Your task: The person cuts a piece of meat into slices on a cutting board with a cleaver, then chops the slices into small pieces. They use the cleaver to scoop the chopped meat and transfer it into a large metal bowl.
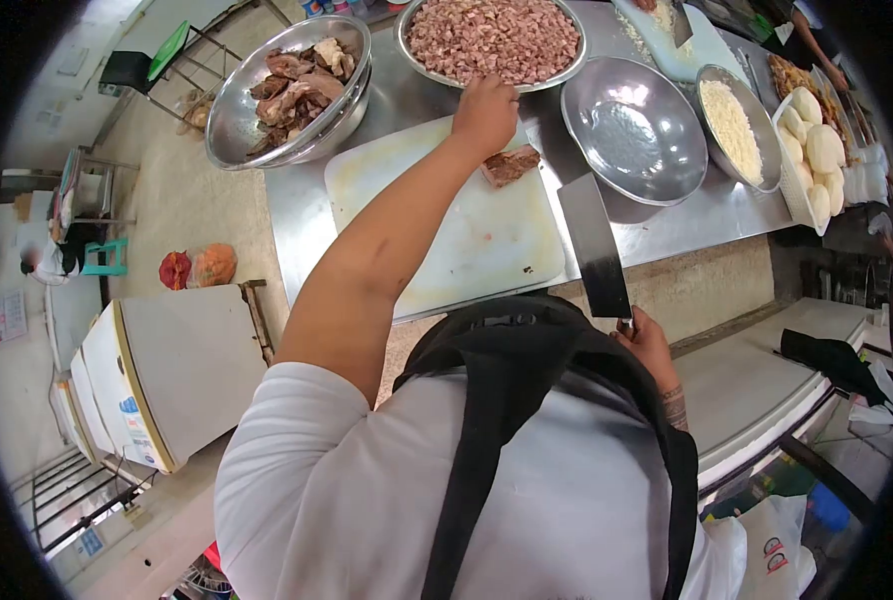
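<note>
My left hand [487,112] reaches across to the near rim of a metal bowl heaped with diced meat [495,38]. Its fingers are curled at the rim, and what they hold, if anything, is hidden. Below the wrist, a chunk of cooked meat [512,166] lies on the white cutting board [437,258], which has small scraps on it. Down at my right side, my right hand [650,348] is closed around the handle of a cleaver [595,245]. Its broad blade points up, beside the board's right edge.
Large pieces of meat fill a metal bowl [222,110] at the left. Right of the board stand a shiny metal bowl [635,130], a bowl of chopped pale food [732,135] and a basket of pale round items [815,160]. Another person's hand and knife [682,25] are at the top.
</note>
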Demonstrator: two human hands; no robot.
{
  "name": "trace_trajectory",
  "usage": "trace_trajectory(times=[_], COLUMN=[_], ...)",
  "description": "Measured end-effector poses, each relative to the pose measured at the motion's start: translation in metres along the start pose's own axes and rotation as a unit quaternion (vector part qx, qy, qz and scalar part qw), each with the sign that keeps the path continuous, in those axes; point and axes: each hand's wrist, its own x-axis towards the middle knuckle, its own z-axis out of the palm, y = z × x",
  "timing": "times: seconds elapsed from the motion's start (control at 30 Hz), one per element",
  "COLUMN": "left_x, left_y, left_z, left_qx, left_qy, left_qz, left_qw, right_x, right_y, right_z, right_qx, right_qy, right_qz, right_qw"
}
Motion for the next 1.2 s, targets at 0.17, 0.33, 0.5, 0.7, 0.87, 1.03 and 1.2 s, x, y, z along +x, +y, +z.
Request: trace_trajectory(times=[0.17, 0.33, 0.5, 0.7, 0.87, 1.03, 1.2], left_x=[0.013, 0.032, -0.024, -0.087, -0.122, -0.198, -0.201], left_y=[0.005, 0.003, 0.027, 0.008, -0.009, -0.061, -0.038], left_z=[0.014, 0.008, -0.011, 0.007, -0.08, -0.108, -0.111], left_qx=[0.014, 0.105, 0.04, 0.019, 0.08, -0.024, -0.194], left_qy=[0.031, 0.001, -0.1, -0.258, -0.399, -0.193, -0.1], left_qz=[-0.063, -0.05, -0.071, -0.095, -0.081, -0.128, -0.378], left_qw=[0.997, 0.993, 0.992, 0.961, 0.91, 0.972, 0.9], right_x=[0.005, 0.008, 0.006, 0.015, 0.039, 0.081, 0.131], right_y=[-0.001, 0.009, -0.01, -0.016, -0.023, -0.077, -0.099], right_z=[0.0, -0.006, -0.017, -0.027, -0.025, 0.006, 0.051], right_qx=[-0.028, -0.035, -0.042, -0.1, -0.105, -0.219, -0.276], right_qy=[0.003, -0.003, 0.004, -0.005, -0.04, -0.13, -0.195], right_qz=[-0.03, -0.023, -0.001, -0.026, -0.035, -0.05, -0.152], right_qw=[0.999, 0.999, 0.999, 0.995, 0.993, 0.966, 0.929])
